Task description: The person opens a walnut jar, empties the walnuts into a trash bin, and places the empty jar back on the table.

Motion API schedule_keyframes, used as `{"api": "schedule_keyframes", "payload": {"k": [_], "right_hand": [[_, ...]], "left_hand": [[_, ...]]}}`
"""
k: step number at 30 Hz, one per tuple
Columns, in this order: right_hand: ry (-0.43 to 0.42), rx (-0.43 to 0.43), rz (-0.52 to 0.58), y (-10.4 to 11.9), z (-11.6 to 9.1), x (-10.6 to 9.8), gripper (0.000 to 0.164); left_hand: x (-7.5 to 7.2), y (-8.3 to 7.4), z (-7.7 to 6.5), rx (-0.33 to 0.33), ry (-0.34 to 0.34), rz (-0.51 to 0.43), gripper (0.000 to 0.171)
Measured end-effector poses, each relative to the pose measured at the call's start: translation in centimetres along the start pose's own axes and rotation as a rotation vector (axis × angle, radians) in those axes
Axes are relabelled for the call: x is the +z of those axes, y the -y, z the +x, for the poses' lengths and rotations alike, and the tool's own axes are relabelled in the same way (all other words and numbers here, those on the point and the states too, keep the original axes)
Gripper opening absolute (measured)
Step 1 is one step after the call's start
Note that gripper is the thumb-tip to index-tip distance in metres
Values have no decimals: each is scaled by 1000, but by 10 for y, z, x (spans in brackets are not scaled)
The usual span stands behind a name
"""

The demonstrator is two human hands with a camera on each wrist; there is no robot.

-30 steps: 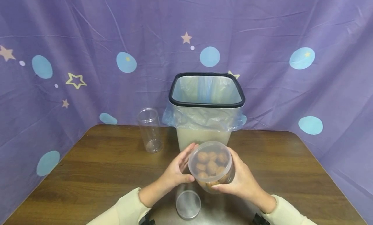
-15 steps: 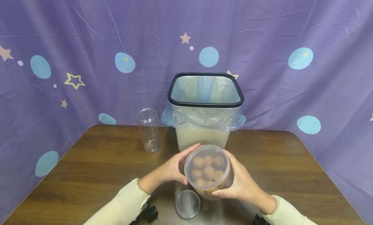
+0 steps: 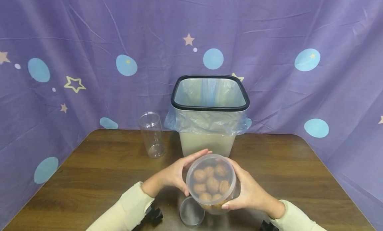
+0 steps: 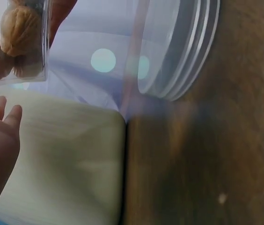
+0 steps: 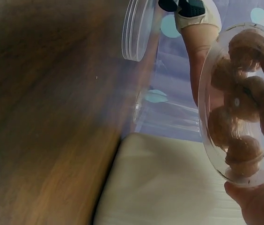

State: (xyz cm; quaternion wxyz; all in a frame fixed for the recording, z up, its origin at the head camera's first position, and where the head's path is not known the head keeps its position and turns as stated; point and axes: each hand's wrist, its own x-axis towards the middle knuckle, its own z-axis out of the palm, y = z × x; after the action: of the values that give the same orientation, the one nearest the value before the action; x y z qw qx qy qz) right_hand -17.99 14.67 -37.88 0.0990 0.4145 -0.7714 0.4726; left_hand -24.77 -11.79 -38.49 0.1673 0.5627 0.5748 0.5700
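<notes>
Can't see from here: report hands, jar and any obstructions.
Right hand grips raised walnut jar. Left hand alongside, contact unclear. Round lid on table near jar; lined bin beyond.

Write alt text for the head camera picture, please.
A person's right hand holds a clear jar of walnuts over a wooden table, the left hand close beside it. Behind stand a tall clear container and a lined bin.

No text, label, brand or number can be read.

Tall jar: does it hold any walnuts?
No: the head view shows the tall jar see-through and empty, with walnuts in the held jar.
</notes>
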Motion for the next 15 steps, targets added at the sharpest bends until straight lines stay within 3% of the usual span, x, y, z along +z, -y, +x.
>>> {"api": "schedule_keyframes", "payload": {"k": [15], "right_hand": [[161, -13, 135, -5, 5, -5, 106]], "left_hand": [[5, -2, 3, 54, 22, 45, 124]]}}
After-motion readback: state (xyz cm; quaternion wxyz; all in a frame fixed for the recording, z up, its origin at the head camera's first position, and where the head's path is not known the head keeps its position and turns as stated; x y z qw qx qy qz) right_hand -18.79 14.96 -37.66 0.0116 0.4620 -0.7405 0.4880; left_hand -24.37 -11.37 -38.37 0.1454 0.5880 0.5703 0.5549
